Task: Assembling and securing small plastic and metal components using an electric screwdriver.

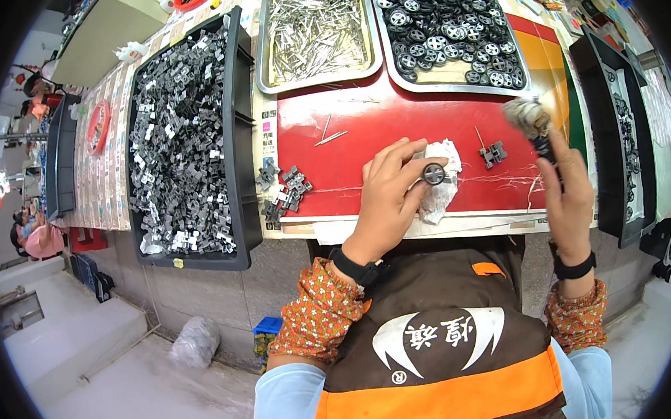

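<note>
Red mat [393, 141] mid-frame: left hand [387, 202] pinches wheel [433, 173] on white rag [444, 195], right hand [569, 195] grips wrapped-head tool [532, 124]; best keep wheel flat and steady.

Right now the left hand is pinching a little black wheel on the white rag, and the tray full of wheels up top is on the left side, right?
Not quite. The left hand does pinch a small black wheel over the white rag, but the head view shows the tray of wheels at the upper right; the tray of metal pins sits to its left.
</note>
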Demonstrator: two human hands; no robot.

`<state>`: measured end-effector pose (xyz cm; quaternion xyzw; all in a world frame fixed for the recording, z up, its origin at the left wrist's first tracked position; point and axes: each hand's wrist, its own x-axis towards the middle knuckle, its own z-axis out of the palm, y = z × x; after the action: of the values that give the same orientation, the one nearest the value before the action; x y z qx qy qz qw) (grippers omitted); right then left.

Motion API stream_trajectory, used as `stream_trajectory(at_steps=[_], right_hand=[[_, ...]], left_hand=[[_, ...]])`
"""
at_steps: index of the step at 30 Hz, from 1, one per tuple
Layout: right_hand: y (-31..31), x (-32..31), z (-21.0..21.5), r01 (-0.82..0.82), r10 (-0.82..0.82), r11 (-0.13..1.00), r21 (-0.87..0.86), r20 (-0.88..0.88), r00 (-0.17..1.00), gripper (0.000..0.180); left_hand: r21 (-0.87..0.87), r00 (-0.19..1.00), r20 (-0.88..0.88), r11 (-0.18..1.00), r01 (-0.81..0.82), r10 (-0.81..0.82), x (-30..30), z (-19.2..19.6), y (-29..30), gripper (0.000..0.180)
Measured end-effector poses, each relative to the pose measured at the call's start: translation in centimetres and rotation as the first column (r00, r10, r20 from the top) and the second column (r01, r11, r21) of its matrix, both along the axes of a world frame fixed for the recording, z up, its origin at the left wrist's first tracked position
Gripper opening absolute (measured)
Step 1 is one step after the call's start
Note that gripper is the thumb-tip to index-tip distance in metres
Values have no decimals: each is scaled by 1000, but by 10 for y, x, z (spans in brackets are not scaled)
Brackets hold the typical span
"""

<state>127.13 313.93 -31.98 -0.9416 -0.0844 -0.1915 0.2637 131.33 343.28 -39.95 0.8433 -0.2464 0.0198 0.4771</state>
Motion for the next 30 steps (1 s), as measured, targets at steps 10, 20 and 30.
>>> stream_trajectory(at_steps=[10,20,30], right_hand=[[-86,-20,-41,290,-344,889,-354,-98,934,60],[59,-41,11,41,451,655,754,-435,780,57],[66,-51,-7,11,415,644,765,-362,835,40]], left_hand=[[96,934,357,995,-42,5,-21,34,3,66],[274,764,640,953,-127,-82,-34,44,-4,51],[169,904,409,984,56,-122,-54,44,6,73]])
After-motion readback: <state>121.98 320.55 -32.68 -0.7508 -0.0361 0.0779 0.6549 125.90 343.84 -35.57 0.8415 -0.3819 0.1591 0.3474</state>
